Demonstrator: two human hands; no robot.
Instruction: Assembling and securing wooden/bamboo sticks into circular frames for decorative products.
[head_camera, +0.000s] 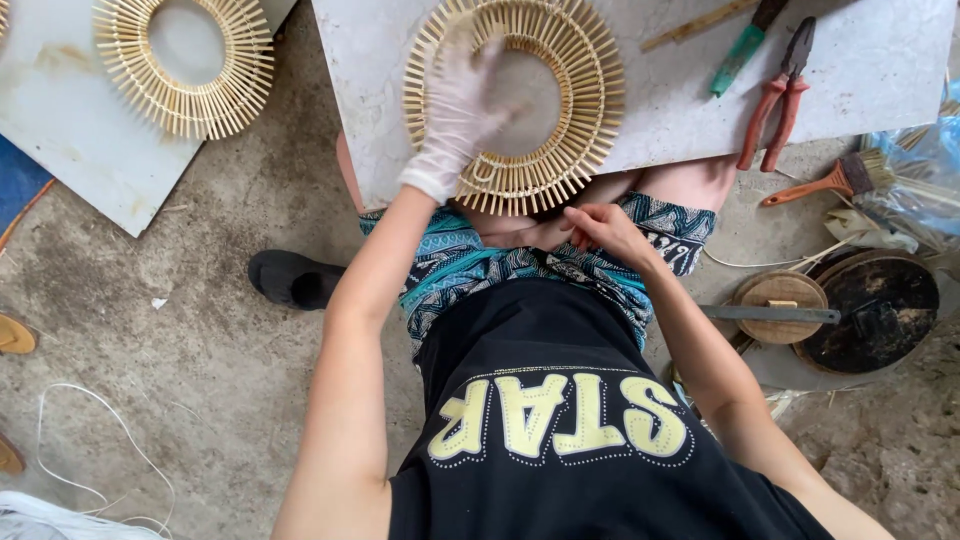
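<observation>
The bamboo ring (560, 110) in front of me is a round frame of short pale sticks set side by side like rays around an open centre, with thin curved bands running round the inside. It lies flat on the near edge of the pale board (880, 70) across my knees, its lower rim just overhanging the edge above my patterned shorts (470, 265).

My left arm reaches straight forward from the shoulder, the forearm bare, the wrist bent slightly down. My left hand (458, 105) wears a thin whitish glove and lies on the left side of the ring, fingers loosely spread and pressing flat on the sticks, not closed around anything.

My right arm is bent at the elbow and drawn in close to my body. My right hand (603, 228) is bare and sits just below the ring's lower rim, over my lap; the fingers are curled together towards the thumb, but I cannot tell whether they pinch anything.

On the board to the right lie red-handled pliers (780, 100) and a green-handled tool (742, 52). A second, similar ring (185, 65) lies on another board at my left, well apart.
</observation>
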